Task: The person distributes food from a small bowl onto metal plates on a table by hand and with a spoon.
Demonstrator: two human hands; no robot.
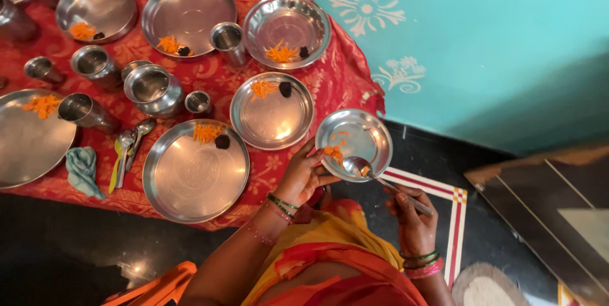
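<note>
My left hand (303,176) grips the near rim of a small steel bowl (361,130) held over the edge of the red cloth. A little grated orange carrot (333,153) lies inside it. My right hand (412,217) holds a steel spoon (374,174) by its handle, the spoon's bowl resting at the small bowl's near rim. Bangles ring both wrists.
Several steel plates lie on the red patterned cloth (336,81), each with a pinch of carrot and a dark piece, the nearest being a large plate (195,173). Steel tumblers (228,41), a small pot (151,88), spoons (127,147) and a teal rag (81,169) sit among them. A turquoise painted wall (482,46) is to the right.
</note>
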